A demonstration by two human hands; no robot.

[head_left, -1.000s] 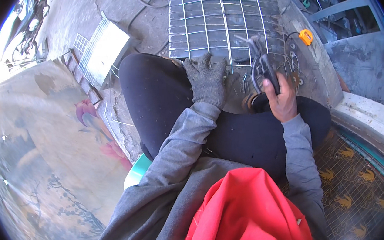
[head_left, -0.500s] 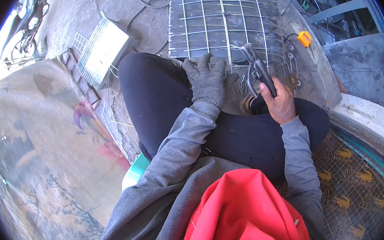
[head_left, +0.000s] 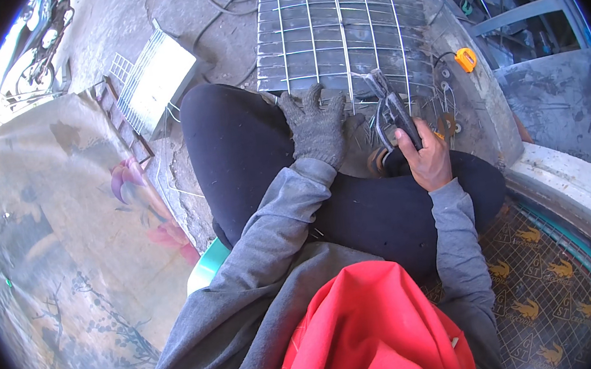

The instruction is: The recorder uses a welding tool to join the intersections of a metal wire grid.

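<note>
My right hand [head_left: 428, 161], bare, is wrapped round the black handle of a welding electrode holder [head_left: 397, 112]. The holder's jaws point away from me, over the near edge of a wire grid [head_left: 342, 32]. A thin pale rod sticks out leftward from the jaws. In a grey knitted glove, my left hand [head_left: 317, 130] lies flat with its fingers spread, the fingertips by the near edge of a dark metal sheet [head_left: 303, 71]. The grid's light rods run over that sheet. Whether the left fingertips touch the sheet, I cannot tell.
An orange tape measure [head_left: 465, 60] lies right of the grid, near small discs and loose metal bits. Left of my knee stands a pale box-shaped piece with wire mesh [head_left: 163, 72]. A cable [head_left: 225, 6] coils behind. Metal frames [head_left: 519, 15] fill the far right.
The whole view has shifted very slightly. Both hands hold nearly the same places, and the electrode holder stays in my right hand.
</note>
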